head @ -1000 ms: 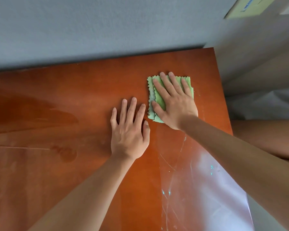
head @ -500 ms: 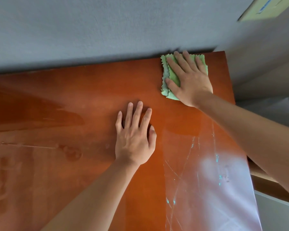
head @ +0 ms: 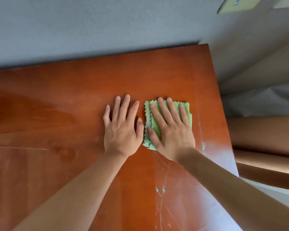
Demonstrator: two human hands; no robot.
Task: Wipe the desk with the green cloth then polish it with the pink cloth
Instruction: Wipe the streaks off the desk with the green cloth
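Your right hand (head: 171, 130) presses flat, fingers spread, on the folded green cloth (head: 187, 112) near the desk's (head: 73, 100) right edge; your left hand (head: 122, 129) rests open beside it. Sweep further right and the cloth may slide off.

The counter (head: 73, 105) is reddish-brown wood-look board with a smooth, glossy finish that throws back a pale glare near its right edge, where fine scratches and dull smears show. The green cloth (head: 187, 110) is soft, fuzzy fabric with pinked zigzag edges, folded in layers. The wall (head: 90, 27) behind looks matt and faintly rough.
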